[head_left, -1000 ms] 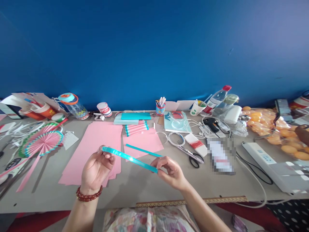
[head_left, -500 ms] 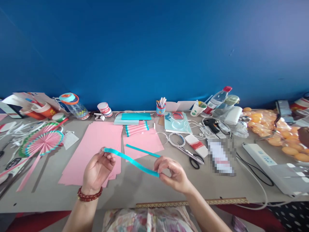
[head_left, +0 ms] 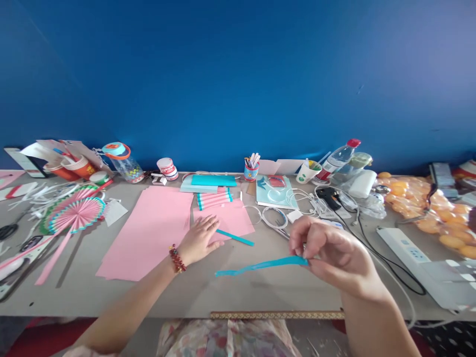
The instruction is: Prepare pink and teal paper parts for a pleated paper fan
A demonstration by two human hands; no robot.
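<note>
Turquoise strip [head_left: 260, 267] extends leftward over the near table [head_left: 178, 302], its right end pinched by the right hand [head_left: 334, 258]; the left hand [head_left: 199, 241] spreads palm-down over a pink sheet [head_left: 238, 220].

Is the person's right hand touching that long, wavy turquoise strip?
Touching: the head view shows the right hand pinching one end of the long, wavy turquoise strip between thumb and fingers.

Matt pink paper [head_left: 238, 220], smooth turquoise strip [head_left: 260, 266], glossy clear plastic bottle [head_left: 337, 160], smooth matt grey tabletop [head_left: 178, 298].
</note>
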